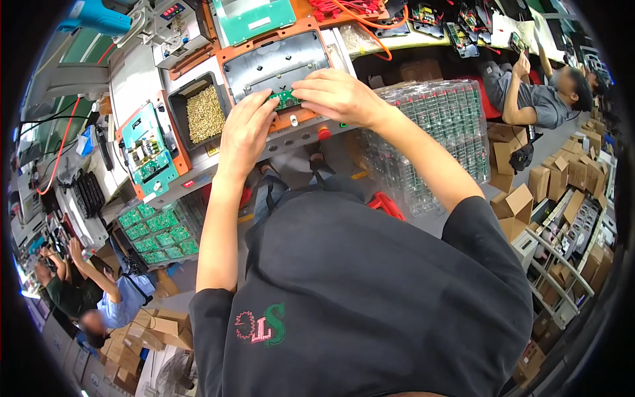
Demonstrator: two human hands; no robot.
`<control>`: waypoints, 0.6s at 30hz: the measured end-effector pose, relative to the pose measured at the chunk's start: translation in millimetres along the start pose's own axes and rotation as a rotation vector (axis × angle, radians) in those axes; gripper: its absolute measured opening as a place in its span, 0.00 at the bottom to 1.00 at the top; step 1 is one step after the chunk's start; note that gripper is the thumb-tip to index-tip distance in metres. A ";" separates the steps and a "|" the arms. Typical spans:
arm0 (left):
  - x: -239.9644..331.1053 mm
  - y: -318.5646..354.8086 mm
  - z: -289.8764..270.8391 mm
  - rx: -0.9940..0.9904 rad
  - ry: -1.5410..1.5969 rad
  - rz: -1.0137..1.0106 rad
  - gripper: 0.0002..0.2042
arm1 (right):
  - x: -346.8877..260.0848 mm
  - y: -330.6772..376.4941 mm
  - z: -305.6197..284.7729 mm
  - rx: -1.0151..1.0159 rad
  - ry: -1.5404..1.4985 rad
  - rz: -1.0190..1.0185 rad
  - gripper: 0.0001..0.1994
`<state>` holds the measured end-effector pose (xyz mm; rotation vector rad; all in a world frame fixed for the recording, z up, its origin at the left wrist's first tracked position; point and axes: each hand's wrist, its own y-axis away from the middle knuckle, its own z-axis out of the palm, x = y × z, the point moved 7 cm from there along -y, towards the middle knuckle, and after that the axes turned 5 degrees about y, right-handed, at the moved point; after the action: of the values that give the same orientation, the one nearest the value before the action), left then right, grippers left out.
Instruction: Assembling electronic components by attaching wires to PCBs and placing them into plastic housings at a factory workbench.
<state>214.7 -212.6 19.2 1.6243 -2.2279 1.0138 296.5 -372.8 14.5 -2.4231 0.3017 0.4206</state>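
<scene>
Green board (286,99) sits on the grey tray (274,63).
Left hand (246,129) and right hand (337,96) both pinch its ends; press it down flat and even.

Head fisheye, looking steeply down, workbench (142,79) close.

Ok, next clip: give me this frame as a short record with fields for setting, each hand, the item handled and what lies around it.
setting: crowded electronics workbench seen from above
left hand: fingers on the left end of a small green circuit board
right hand: over the board's right end, fingertips on it
board position: on a grey fixture plate with an orange frame
left of fixture: black bin of small brass parts
lower left: tray of green boards
right: stacked clear trays of boards
others: people seated at upper right and lower left
</scene>
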 end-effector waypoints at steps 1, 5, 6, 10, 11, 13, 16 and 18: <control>0.3 -0.6 0.7 0.013 -0.012 -0.006 0.15 | 0.4 -0.9 -0.2 0.004 0.016 -0.008 0.15; 2.8 2.3 3.6 -0.016 0.009 -0.050 0.17 | 9.8 1.3 -1.8 -0.023 0.031 0.025 0.16; 0.8 4.3 4.2 -0.002 0.012 -0.059 0.17 | 10.1 2.2 0.1 -0.032 0.031 0.027 0.16; -2.6 7.9 4.1 0.034 0.015 -0.093 0.17 | 9.3 1.8 2.3 -0.087 0.056 0.034 0.16; -1.9 6.4 0.2 0.037 0.011 -0.101 0.17 | 9.2 -2.2 1.8 -0.103 0.066 0.033 0.16; 7.9 4.9 -11.3 0.099 -0.019 -0.116 0.17 | 22.0 -10.2 -15.3 0.040 0.023 0.106 0.17; 11.0 10.5 -31.3 0.268 0.072 -0.243 0.15 | 78.5 -45.6 -24.5 0.205 -0.183 0.569 0.17; 4.9 10.4 -34.9 0.338 0.306 -0.353 0.14 | 120.6 -87.1 -5.5 0.269 -0.146 0.729 0.21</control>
<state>195.7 -192.6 43.5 1.7628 -1.5690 1.4702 436.5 -323.1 22.9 -1.9427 1.1081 0.8062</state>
